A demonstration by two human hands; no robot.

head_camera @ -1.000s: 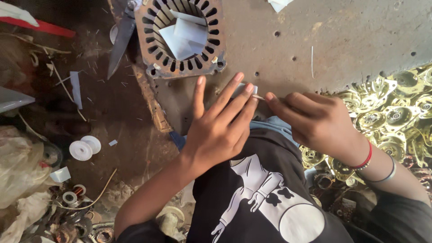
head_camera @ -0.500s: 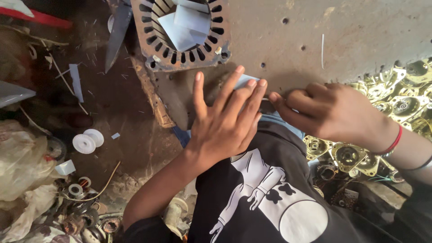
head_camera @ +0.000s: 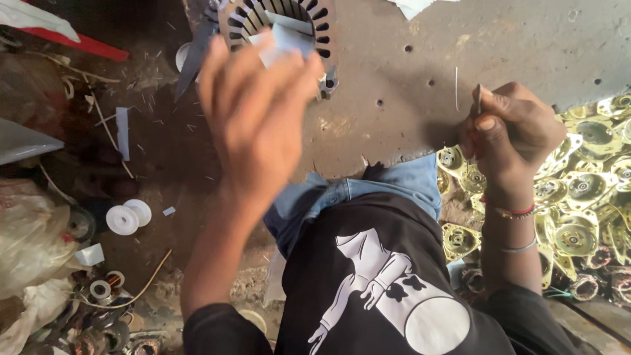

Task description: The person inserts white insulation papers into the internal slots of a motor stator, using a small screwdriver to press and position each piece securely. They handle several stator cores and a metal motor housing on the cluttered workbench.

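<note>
Nearest is the person's own lap: a black shirt with a white figure print [head_camera: 388,289] and blue jeans [head_camera: 368,194] pressed up against the edge of a worn, drilled metal work plate [head_camera: 526,46].

To the right, the right hand [head_camera: 509,135] hovers just over the near edge of that plate. Its thumb and forefinger are pinched shut on a thin strip [head_camera: 479,98] that stands upright between them (too slim to tell whether it is paper or metal); the other fingers curl in loosely. A red thread band and a thin bangle sit on that wrist.

The left hand [head_camera: 259,105] is raised and blurred in the middle of the scene, fingers spread open and slightly bent, gripping nothing that I can make out. Its fingertips lie near, perhaps just in front of, the stator core [head_camera: 279,26], a slotted steel ring resting on the far part of the plate, with pale folded insulation paper [head_camera: 286,36] tucked inside its bore.

On the right, beyond the wrist, a heap of gold-coloured motor housings [head_camera: 585,197] lies piled. On the dirt floor to the left sit a white spool [head_camera: 128,217] and a clear plastic bag [head_camera: 26,243].
</note>
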